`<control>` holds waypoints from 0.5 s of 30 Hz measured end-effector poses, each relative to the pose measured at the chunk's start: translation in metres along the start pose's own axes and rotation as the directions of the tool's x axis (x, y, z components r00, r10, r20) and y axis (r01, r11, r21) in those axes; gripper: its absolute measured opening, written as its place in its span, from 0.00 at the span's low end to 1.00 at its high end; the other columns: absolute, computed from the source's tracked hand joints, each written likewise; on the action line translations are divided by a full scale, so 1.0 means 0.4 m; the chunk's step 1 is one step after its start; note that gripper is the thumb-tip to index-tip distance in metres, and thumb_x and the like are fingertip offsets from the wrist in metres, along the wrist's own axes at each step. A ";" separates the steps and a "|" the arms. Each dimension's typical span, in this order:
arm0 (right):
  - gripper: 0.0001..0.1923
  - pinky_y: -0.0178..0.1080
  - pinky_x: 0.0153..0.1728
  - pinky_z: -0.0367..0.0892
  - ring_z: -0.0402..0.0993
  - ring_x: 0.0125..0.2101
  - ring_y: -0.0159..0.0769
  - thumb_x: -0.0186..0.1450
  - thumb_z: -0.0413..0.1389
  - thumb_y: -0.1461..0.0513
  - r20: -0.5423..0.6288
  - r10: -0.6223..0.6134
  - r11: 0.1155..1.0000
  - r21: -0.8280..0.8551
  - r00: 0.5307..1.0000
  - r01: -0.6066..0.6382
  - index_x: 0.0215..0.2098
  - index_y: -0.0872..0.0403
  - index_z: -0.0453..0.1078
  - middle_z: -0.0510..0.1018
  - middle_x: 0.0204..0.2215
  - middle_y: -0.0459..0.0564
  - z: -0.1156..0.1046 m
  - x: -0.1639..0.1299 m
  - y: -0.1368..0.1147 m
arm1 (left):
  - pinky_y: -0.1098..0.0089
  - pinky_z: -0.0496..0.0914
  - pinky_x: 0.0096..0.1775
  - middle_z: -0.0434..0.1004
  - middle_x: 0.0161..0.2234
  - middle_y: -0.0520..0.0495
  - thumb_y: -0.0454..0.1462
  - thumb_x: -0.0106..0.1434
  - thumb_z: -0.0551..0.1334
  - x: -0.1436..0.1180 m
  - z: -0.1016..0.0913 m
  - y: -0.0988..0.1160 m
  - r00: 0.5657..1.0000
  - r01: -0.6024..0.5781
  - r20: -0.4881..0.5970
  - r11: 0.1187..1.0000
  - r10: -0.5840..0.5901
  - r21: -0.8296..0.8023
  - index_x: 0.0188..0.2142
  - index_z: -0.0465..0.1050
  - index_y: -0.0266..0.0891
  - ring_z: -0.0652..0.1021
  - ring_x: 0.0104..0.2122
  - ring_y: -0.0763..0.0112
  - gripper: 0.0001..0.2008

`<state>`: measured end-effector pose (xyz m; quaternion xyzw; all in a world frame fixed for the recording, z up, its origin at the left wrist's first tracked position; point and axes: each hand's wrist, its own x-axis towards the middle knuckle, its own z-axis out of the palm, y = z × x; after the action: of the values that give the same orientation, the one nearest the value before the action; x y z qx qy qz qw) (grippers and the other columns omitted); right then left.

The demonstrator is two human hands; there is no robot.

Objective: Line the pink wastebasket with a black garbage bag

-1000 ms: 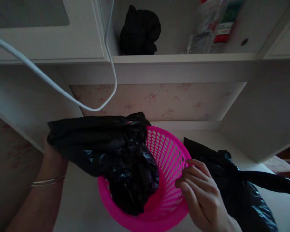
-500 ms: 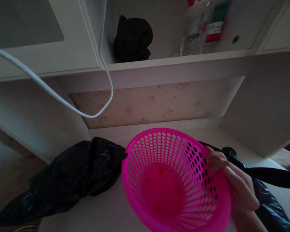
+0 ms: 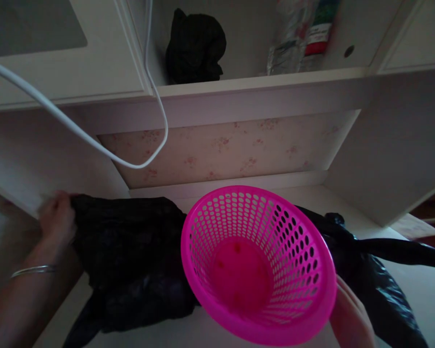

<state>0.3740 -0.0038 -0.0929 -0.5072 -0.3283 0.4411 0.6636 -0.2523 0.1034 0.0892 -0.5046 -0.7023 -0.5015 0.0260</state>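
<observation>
A bright pink plastic basket (image 3: 239,278) with rows of holes tilts toward me, nothing lying inside but a few small reddish spots on its bottom. My right hand (image 3: 350,309) grips it at the lower right, with the fingers mostly hidden behind the wall. On the left, my left hand (image 3: 58,217) is closed on the upper edge of a black plastic bag (image 3: 130,261), which stretches to the basket's left rim. More black plastic (image 3: 377,285) lies behind and right of the basket; whether it belongs to the same bag I cannot tell.
A white cable (image 3: 130,165) loops down at the upper left, in front of a cabinet door (image 3: 105,72). On the shelf (image 3: 261,86) above stand a dark cat-shaped figure (image 3: 195,48) and clear plastic bottles (image 3: 288,48). A white panel (image 3: 391,145) rises at the right.
My left hand has come into view at the left and grips the black bag, now spread wider. My right hand has slid lower along the basket.
</observation>
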 end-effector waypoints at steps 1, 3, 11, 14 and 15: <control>0.20 0.42 0.24 0.79 0.81 0.25 0.46 0.55 0.70 0.45 0.011 0.014 0.998 -0.058 1.000 -0.014 0.38 0.48 0.84 0.85 0.29 0.52 -0.012 -0.009 0.016 | 0.54 0.78 0.48 0.79 0.47 0.45 0.48 0.72 0.63 0.006 0.006 -0.007 0.999 0.043 -0.008 0.997 -0.042 0.058 0.50 0.76 0.36 0.81 0.45 0.58 0.18; 0.24 0.44 0.27 0.81 0.84 0.29 0.51 0.54 0.69 0.42 0.023 0.033 0.981 -0.194 0.999 -0.028 0.38 0.50 0.85 0.87 0.32 0.54 -0.030 -0.026 0.045 | 0.45 0.74 0.55 0.79 0.48 0.43 0.49 0.71 0.63 0.002 0.027 -0.010 0.996 0.083 0.021 0.983 -0.088 0.164 0.49 0.75 0.35 0.80 0.51 0.51 0.19; 0.21 0.42 0.26 0.78 0.80 0.25 0.47 0.60 0.64 0.43 0.284 -0.052 0.895 -0.413 0.958 0.171 0.34 0.51 0.84 0.85 0.26 0.53 -0.014 -0.059 0.082 | 0.49 0.58 0.70 0.68 0.68 0.41 0.55 0.69 0.57 -0.328 0.204 0.020 0.886 -0.212 0.453 0.958 0.104 0.195 0.65 0.68 0.43 0.68 0.68 0.47 0.31; 0.22 0.41 0.30 0.78 0.79 0.27 0.44 0.63 0.62 0.43 0.261 -0.049 0.888 -0.430 0.964 0.162 0.34 0.52 0.82 0.84 0.27 0.52 -0.001 -0.041 0.022 | 0.32 0.62 0.63 0.67 0.68 0.29 0.52 0.70 0.49 -0.484 0.236 -0.032 0.796 -0.260 0.603 0.931 0.056 0.257 0.64 0.72 0.33 0.68 0.67 0.36 0.34; 0.23 0.41 0.32 0.78 0.80 0.29 0.44 0.64 0.61 0.43 0.234 -0.059 0.882 -0.443 0.970 0.161 0.35 0.53 0.82 0.84 0.28 0.52 -0.001 -0.030 -0.008 | 0.22 0.57 0.60 0.66 0.68 0.25 0.49 0.68 0.48 -0.519 0.237 -0.059 0.792 -0.265 0.609 0.919 0.036 0.291 0.61 0.75 0.31 0.66 0.67 0.28 0.33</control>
<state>0.3705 -0.0151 -0.0898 -0.5796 -0.5211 0.3644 0.5097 -0.1234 0.0311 -0.0862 -0.6773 -0.7114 -0.1772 -0.0615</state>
